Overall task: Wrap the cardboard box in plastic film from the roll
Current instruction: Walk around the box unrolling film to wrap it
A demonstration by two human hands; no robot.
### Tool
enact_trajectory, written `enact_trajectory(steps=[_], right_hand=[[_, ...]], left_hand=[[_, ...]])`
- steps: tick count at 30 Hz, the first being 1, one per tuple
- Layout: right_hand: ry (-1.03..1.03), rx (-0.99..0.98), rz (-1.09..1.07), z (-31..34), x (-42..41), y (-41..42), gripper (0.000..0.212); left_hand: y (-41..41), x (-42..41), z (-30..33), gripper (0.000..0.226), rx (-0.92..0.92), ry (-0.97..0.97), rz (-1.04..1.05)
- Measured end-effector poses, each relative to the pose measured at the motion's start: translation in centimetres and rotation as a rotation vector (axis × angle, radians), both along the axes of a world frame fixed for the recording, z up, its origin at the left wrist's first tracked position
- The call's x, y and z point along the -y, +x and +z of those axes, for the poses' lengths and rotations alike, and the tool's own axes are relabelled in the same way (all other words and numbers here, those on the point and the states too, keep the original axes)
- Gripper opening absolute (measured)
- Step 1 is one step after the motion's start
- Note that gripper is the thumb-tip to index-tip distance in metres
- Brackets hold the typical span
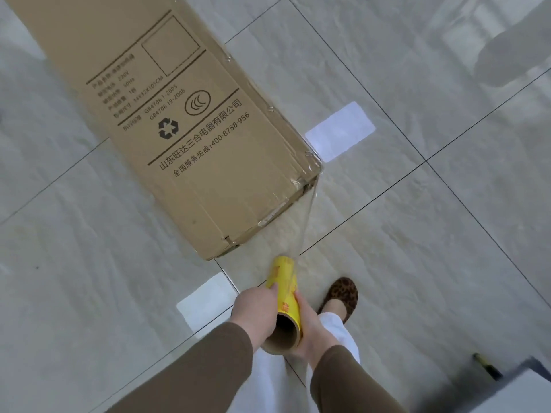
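A long brown cardboard box with black print lies on the tiled floor, running from the top left to the centre. Clear plastic film clings to its near right end and stretches taut from that corner down to a yellow roll. My left hand grips the roll's left side and my right hand cups its right side near the open cardboard core. The roll points away from me toward the box's near end.
Glossy grey floor tiles with dark grout lines surround the box. A foot in a leopard-print shoe stands just right of the roll. A grey-white object's corner sits at the bottom right.
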State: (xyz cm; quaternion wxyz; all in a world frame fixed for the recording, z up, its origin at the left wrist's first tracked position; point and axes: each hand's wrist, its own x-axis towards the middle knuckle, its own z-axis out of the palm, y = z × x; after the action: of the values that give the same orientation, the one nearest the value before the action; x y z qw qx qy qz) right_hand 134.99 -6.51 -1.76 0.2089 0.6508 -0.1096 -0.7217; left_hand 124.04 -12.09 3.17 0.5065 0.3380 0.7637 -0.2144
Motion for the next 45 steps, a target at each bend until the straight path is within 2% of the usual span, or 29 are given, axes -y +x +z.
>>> enact_trajectory(steps=[2,4,7,8,10,13,15,18,21,24,27,29,31,37,39,42,45], right_hand=[[-0.015,0.007,-0.032,-0.1,0.5,-0.2,0.074],[-0.013,0.007,-0.076,0.2,1.5,-0.6,0.073],[0.007,0.025,-0.108,0.5,4.0,-1.4,0.068],[0.015,0.026,-0.106,0.5,5.0,-1.7,0.063],[0.035,-0.026,-0.089,0.9,7.3,-2.5,0.047],[0.076,-0.088,-0.071,1.4,11.0,-4.0,0.027],[0.125,-0.059,-0.047,1.2,13.2,-5.0,0.023],[0.196,0.043,-0.088,0.2,15.5,-6.9,0.041],[0.147,-0.025,-0.214,0.1,17.1,-8.4,0.047],[0.069,-0.157,-0.295,0.3,18.6,-10.1,0.064],[0.066,-0.191,-0.344,-0.1,19.4,-11.4,0.074],[0.072,-0.166,-0.345,-0.6,19.4,-11.9,0.077],[0.079,-0.108,-0.349,-0.8,19.7,-12.5,0.077],[0.041,-0.110,-0.474,-0.7,22.1,-14.3,0.078],[0.045,-0.137,-0.495,-0.6,23.0,-15.0,0.072],[0.092,-0.159,-0.523,-0.5,24.2,-16.4,0.064],[0.138,-0.165,-0.532,-0.3,25.6,-17.9,0.061]], left_hand=[[-0.9,1.8,0.4,0.054,0.040,0.021,0.204],[-1.5,3.5,1.2,0.049,0.120,-0.010,0.412],[-2.1,5.9,1.8,0.063,0.245,-0.022,0.746],[-2.5,6.5,1.8,0.068,0.256,-0.030,0.764],[-3.9,7.4,1.6,0.075,0.230,-0.067,0.607],[-6.6,8.8,1.0,0.083,0.150,-0.115,0.155],[-8.2,9.7,0.6,0.081,0.094,-0.101,-0.139],[-9.8,11.2,0.4,0.079,0.005,-0.082,-0.426],[-10.5,12.7,-0.2,0.075,-0.061,-0.072,-0.640],[-11.1,13.2,-0.8,0.070,-0.076,-0.037,-0.740],[-12.4,13.1,-1.0,0.072,-0.041,0.053,-0.761],[-13.6,13.7,-0.9,0.071,-0.028,0.140,-0.714],[-15.0,14.9,-0.6,0.069,-0.020,0.215,-0.582],[-16.5,19.7,-0.3,0.041,0.238,0.194,0.301],[-17.0,21.0,-0.5,0.038,0.295,0.133,0.476],[-18.4,22.1,-0.7,0.031,0.311,0.073,0.463],[-20.7,22.1,-1.0,0.037,0.277,0.078,0.314]])
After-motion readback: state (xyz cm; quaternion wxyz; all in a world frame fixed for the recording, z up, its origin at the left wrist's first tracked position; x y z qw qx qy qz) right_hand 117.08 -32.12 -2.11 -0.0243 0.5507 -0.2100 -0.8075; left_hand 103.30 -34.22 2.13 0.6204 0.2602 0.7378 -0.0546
